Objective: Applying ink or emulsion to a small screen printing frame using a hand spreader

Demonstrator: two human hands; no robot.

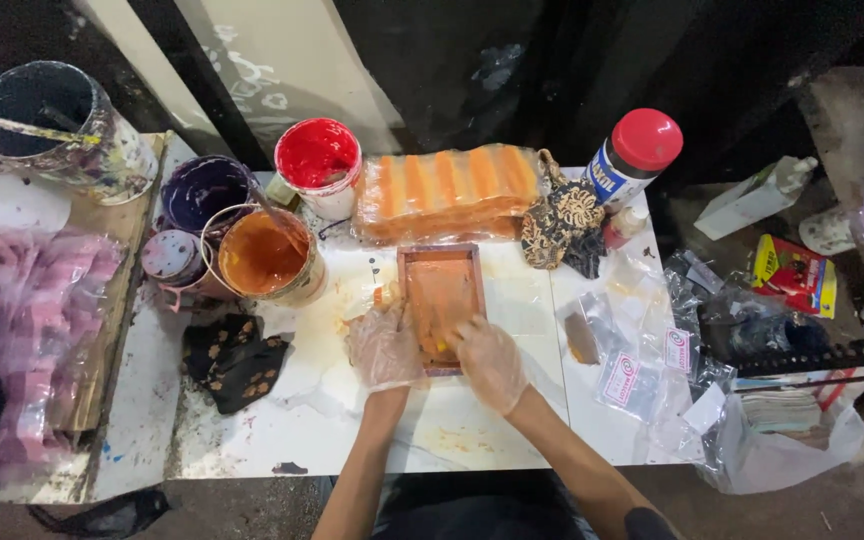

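Frame [441, 300], small wooden screen smeared orange, lies flat mid-table on the white table [352, 430], just in front of an orange-streaked wrapped bundle [447, 192]. Orange paint tub [262, 255] sits left of it, red tub [318, 160] behind. Left hand [384, 345], in a thin clear glove, presses flat on the frame's left edge. Right hand [489, 360], also gloved, curls at the frame's lower right corner; can't tell what it grips.

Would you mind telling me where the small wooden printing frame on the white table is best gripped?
Grip the wooden frame by its two long side rails, from the near edge, as the left hand and right hand lie now. It lies flat, its centre is wet orange mesh, and the orange paint bucket crowds its far left.
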